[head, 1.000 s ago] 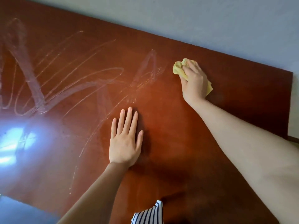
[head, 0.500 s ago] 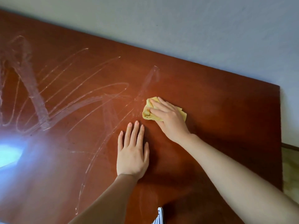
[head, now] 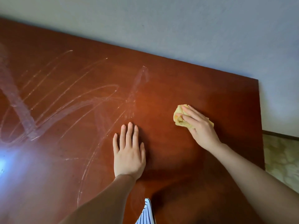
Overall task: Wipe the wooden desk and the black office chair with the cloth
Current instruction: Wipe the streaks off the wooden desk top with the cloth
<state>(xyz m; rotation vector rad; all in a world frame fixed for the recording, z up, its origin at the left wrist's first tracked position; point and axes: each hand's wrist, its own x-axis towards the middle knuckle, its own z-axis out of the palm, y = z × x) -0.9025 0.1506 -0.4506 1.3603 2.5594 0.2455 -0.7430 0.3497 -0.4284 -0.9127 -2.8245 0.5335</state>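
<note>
A reddish-brown wooden desk (head: 178, 81) fills most of the view, with whitish wipe streaks (head: 68, 102) across its left half. My right hand (head: 199, 126) presses a crumpled yellow cloth (head: 178, 118) onto the desk near its right side, fingers spread over the cloth. My left hand (head: 129, 152) lies flat on the desk to the left of the cloth, fingers straight and together. The black office chair is not in view.
A pale wall (head: 194, 29) runs along the desk's far edge. The desk's right edge (head: 260, 126) drops to a patterned floor (head: 281, 159). A bright glare (head: 4, 162) sits on the left. Striped clothing (head: 146, 212) shows at the bottom.
My right hand slid the cloth from the far edge toward my left hand, then out to the right. The left hand stayed flat in place.
</note>
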